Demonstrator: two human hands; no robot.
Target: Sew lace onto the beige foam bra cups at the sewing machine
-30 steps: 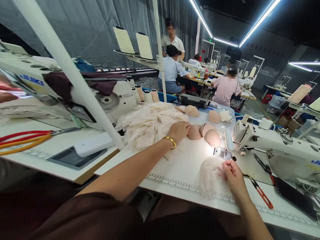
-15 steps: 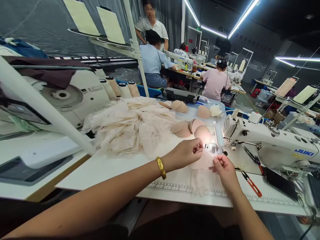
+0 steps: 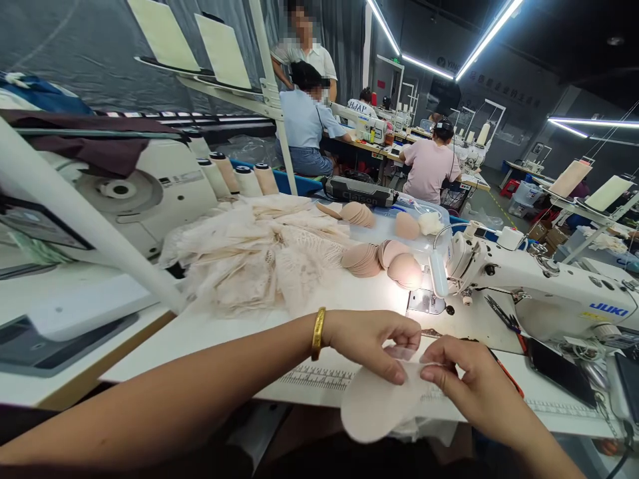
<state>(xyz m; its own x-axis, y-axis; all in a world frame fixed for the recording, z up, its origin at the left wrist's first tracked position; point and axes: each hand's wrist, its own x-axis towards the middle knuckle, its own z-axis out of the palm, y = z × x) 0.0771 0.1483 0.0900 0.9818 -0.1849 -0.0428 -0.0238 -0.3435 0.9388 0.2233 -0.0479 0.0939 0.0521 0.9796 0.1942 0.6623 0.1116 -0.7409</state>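
Both my hands hold one beige foam cup [image 3: 374,412] just over the near edge of the white sewing table [image 3: 234,339]. My left hand [image 3: 372,339], with a gold bangle on the wrist, pinches the cup's upper edge. My right hand [image 3: 466,382] grips the same edge from the right. Pale lace fabric seems to hang beneath the cup. A stack of similar beige cups [image 3: 382,258] lies farther back beside a heap of cream lace [image 3: 254,256]. The white sewing machine [image 3: 529,283] stands to the right with its lamp lit.
Red-handled snips [image 3: 506,376] and a dark phone [image 3: 562,371] lie by the machine's base. Another sewing machine [image 3: 140,189] and thread cones [image 3: 234,174] stand at left. A white pole [image 3: 84,216] slants across. Several people work at benches behind.
My left hand left the cup stack and met my right hand. Both then drew the cup and lace from the needle plate back to the table's near edge.
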